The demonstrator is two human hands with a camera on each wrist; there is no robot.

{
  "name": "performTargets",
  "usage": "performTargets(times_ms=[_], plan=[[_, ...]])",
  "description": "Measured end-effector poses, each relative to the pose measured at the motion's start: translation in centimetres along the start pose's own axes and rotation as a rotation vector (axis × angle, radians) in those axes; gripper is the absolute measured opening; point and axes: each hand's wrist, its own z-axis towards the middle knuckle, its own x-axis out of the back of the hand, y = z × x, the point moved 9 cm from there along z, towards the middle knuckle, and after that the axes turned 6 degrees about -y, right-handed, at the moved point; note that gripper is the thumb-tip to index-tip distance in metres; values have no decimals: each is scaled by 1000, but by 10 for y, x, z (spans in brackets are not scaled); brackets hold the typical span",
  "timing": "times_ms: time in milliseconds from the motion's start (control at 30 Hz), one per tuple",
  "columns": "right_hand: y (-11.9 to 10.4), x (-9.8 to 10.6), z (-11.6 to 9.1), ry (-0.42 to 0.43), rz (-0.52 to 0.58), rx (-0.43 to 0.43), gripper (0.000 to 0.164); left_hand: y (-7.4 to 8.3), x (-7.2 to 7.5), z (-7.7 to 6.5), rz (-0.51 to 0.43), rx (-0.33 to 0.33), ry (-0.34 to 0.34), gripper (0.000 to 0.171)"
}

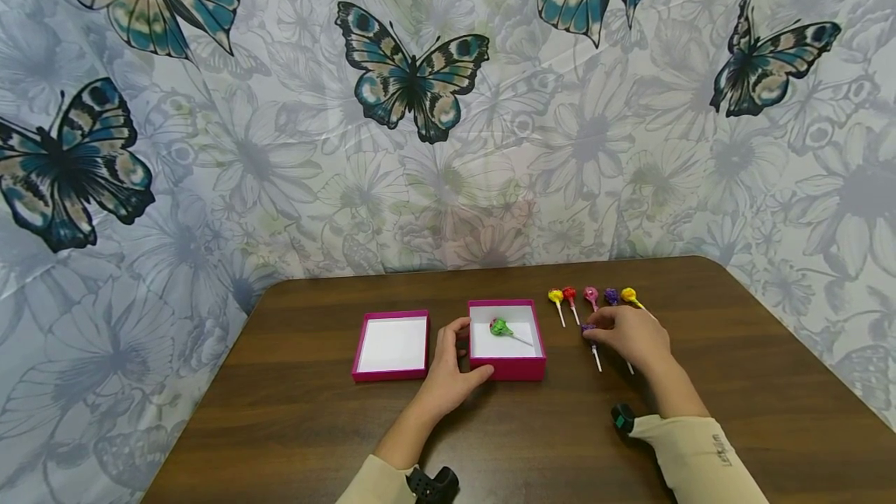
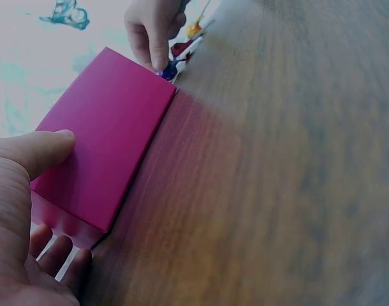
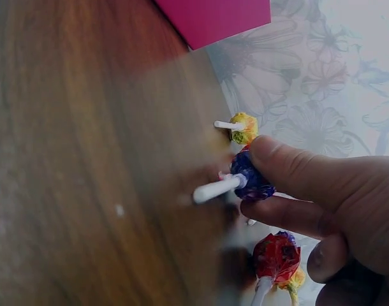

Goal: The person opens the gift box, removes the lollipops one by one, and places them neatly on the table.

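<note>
My left hand grips the near left corner of a magenta box, thumb on its front face and fingers along its left side. Inside the white-lined box lies a green lollipop. To the right, my right hand pinches a purple-wrapped lollipop between thumb and index finger, its white stick pointing toward the near side. Below that hand in the right wrist view is a red-wrapped lollipop, mostly hidden by the hand in the head view.
Left of the box lies its magenta lid, white inside facing up. Behind my right hand stretches a row of lollipops: yellow, red, pink, purple and another yellow. A butterfly-patterned cloth hangs behind the wooden table.
</note>
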Motion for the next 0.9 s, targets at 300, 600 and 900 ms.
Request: performTargets(times_ms=[300,600,900], plan=[[0,-1,0,-14,-9,8,30,0,0,0,37,-20,3,77],[2,1,-2,-25,33,-14,35,-1,0,1,25,5,-1,76],[2,6,-3,8,55,-20,42,1,1,0,-27,-12,13,77]])
